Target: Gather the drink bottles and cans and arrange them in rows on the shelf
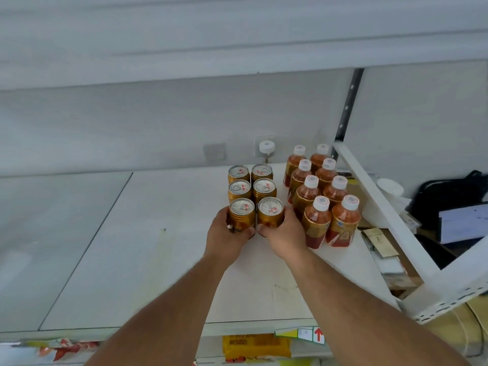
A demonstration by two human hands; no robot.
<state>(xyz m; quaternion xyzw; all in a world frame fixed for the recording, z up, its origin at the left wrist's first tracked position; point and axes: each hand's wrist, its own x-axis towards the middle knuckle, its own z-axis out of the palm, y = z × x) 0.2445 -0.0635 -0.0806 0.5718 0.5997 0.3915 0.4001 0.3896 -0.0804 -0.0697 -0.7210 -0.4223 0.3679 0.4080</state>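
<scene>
Just right of the frame's centre, the left hand grips the front left can and the right hand grips the front right can, the two hands nearly touching as they hold the pair upright on the white shelf.

The risk, as I judge it, is a hard push: the front pair would knock the four cans behind out of line. A sideways nudge from the right hand could tip the nearest bottle, which stands just beside it and is tall and narrow.

The count: six gold cans in two columns of three, and eight bottles with white caps in two columns of four at centre right.
</scene>
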